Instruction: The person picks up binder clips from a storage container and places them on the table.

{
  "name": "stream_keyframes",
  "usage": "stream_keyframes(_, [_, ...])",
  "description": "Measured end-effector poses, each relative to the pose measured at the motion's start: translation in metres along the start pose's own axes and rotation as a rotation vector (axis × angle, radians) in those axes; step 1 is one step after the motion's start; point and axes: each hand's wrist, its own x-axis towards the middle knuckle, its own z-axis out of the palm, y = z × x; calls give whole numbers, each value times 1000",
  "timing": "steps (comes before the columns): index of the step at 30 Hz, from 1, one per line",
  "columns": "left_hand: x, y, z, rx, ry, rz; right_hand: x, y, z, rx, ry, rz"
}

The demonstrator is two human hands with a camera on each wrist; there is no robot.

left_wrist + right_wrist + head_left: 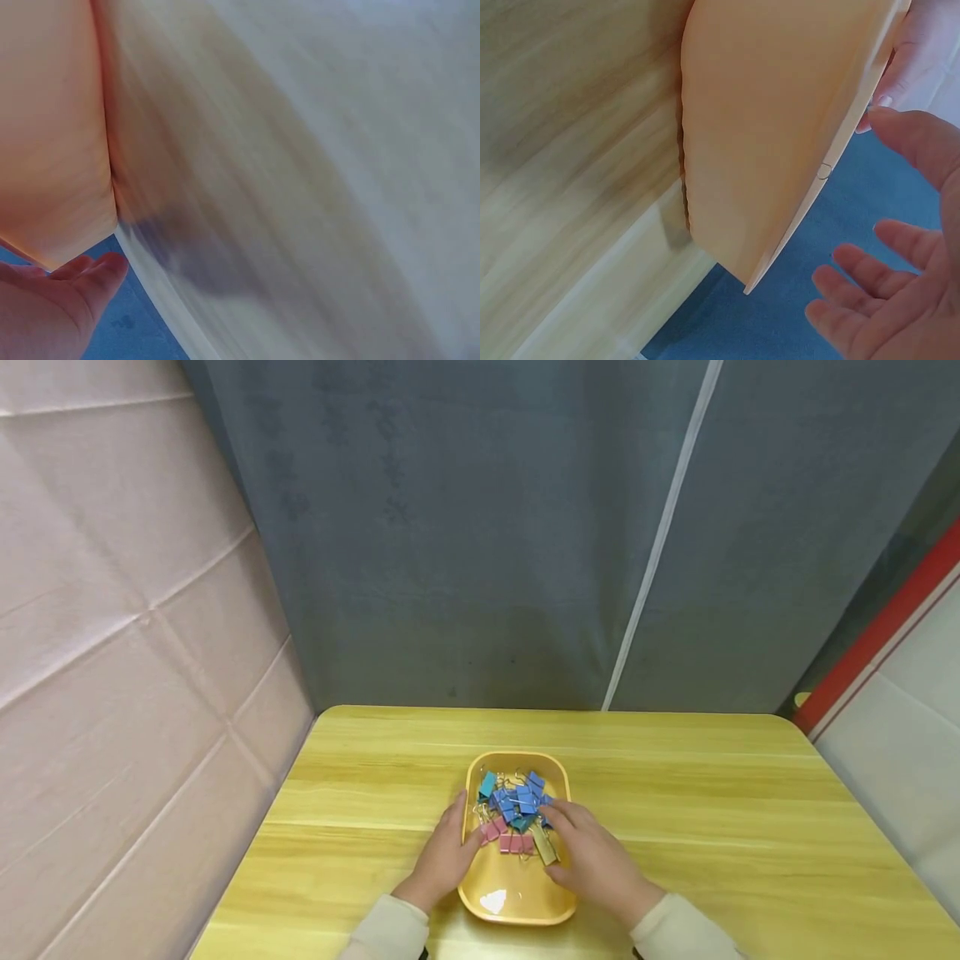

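Note:
A yellow plastic tray [517,902] with rounded corners holds a heap of binder clips [525,799] in blue, teal, pink and gold. My left hand [442,856] holds the tray's left side, thumb over the rim and fingers along the outer wall. In the left wrist view that hand [56,311] shows at the lower left, beside the tray wall [52,127]. My right hand [600,864] hovers over the tray's right rim, fingertips close to the blue clips and the gold clip [544,845]. Its fingers [877,277] are spread and loosely bent in the right wrist view.
The tray stands on a wood-grain table [712,810] near its front edge. Behind the table hangs a dark grey curtain [465,527] with a pale strip. A light cloth-covered wall [135,652] rises at the left, and a white panel with a red edge [885,627] stands at the right.

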Motion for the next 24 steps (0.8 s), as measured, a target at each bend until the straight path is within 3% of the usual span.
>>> stream_keyframes(17, [1, 4, 1, 1, -20, -1, 12, 5, 2, -19, -110, -109])
stream_keyframes(24, [2, 2, 2, -3, -19, -2, 16, 5, 3, -24, -201, -92])
